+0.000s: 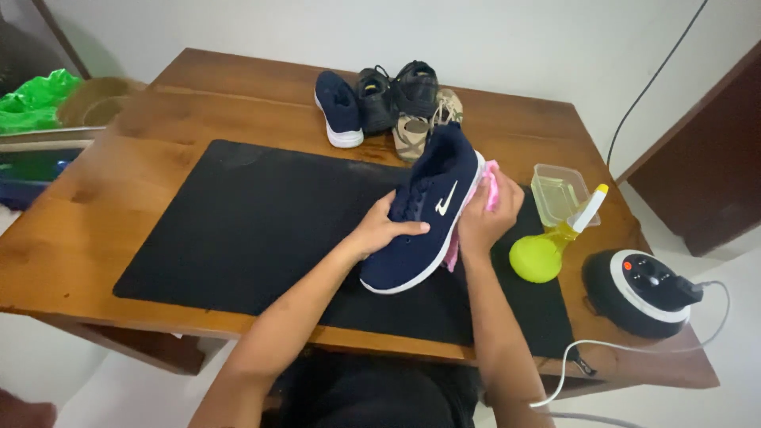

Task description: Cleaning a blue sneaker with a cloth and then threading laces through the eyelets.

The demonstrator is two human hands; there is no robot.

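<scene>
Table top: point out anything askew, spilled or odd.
No spill or damage shows. The yellow-green spray bottle lies tipped on its side beside the clear plastic tub. The blue shoe is tilted on the black mat, but the left hand holds it.

Navy shoe (424, 218) with white sole and white side mark; pink cloth (490, 184); black mat (238, 222) on brown wooden bench (95, 230); yellow-green spray bottle (547, 246); black-and-white round device (638, 289); green bag (32, 99).
</scene>
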